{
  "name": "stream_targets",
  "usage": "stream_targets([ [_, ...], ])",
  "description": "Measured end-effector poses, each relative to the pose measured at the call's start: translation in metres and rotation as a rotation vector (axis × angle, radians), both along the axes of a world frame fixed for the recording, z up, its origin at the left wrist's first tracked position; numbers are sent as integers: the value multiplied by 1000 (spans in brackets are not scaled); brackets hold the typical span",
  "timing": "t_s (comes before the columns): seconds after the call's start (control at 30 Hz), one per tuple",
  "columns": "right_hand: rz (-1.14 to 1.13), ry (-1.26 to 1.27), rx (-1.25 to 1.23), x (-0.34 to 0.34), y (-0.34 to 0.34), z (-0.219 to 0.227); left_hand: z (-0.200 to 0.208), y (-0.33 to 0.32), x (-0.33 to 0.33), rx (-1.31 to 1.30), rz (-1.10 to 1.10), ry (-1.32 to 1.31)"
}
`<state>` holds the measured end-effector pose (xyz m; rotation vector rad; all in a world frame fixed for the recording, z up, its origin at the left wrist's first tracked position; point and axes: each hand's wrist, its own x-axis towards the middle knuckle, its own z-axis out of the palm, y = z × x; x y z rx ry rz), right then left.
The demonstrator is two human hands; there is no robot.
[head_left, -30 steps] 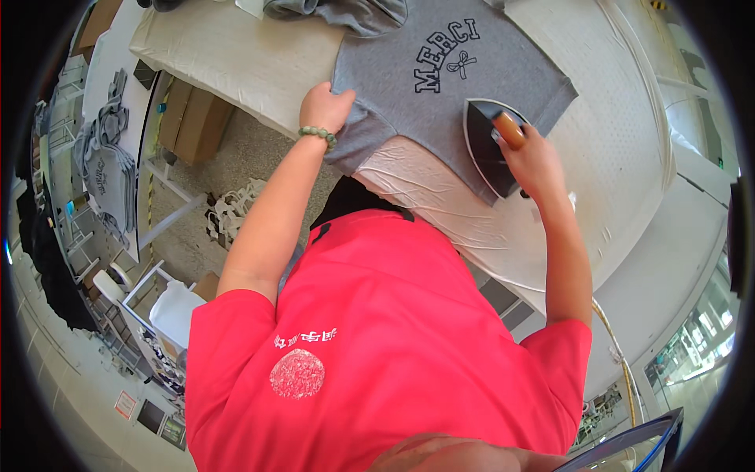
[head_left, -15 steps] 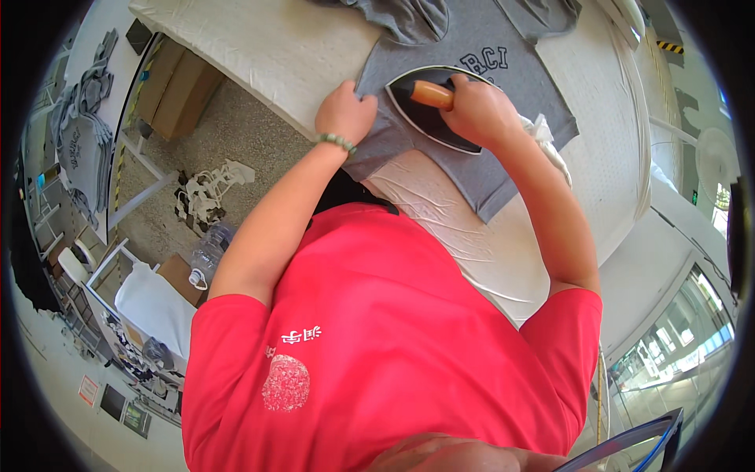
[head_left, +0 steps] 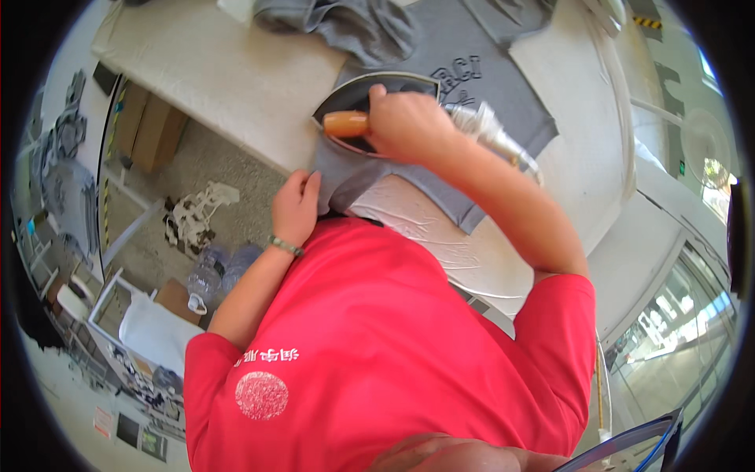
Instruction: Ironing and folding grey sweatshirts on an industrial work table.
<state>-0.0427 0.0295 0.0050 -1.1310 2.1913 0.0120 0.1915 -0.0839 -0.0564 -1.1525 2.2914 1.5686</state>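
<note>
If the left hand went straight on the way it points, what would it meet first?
Likely the pointed end of the iron, ahead of the left hand on the grey printed garment; depth is unclear, so it might brush cloth first.

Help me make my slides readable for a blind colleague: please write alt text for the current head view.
A right hand grips an iron by its orange handle on a gray garment laid on a pale table. The left hand is at the garment's near-left edge; a red shirt fills the lower middle.
</note>
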Motion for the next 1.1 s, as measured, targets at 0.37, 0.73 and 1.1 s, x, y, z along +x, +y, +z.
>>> stream_targets([
  [0.37, -654, 149, 121, -40, 119, 11, 20, -22, -90, -354, -459, 561],
  [0.73, -554, -15, 52, 6, 125, -1, 19, 54, -464, -723, -818, 178],
  [1.1, -570, -15, -43, -56, 123, -7, -43, 62, -558, -660, -1036, 288],
])
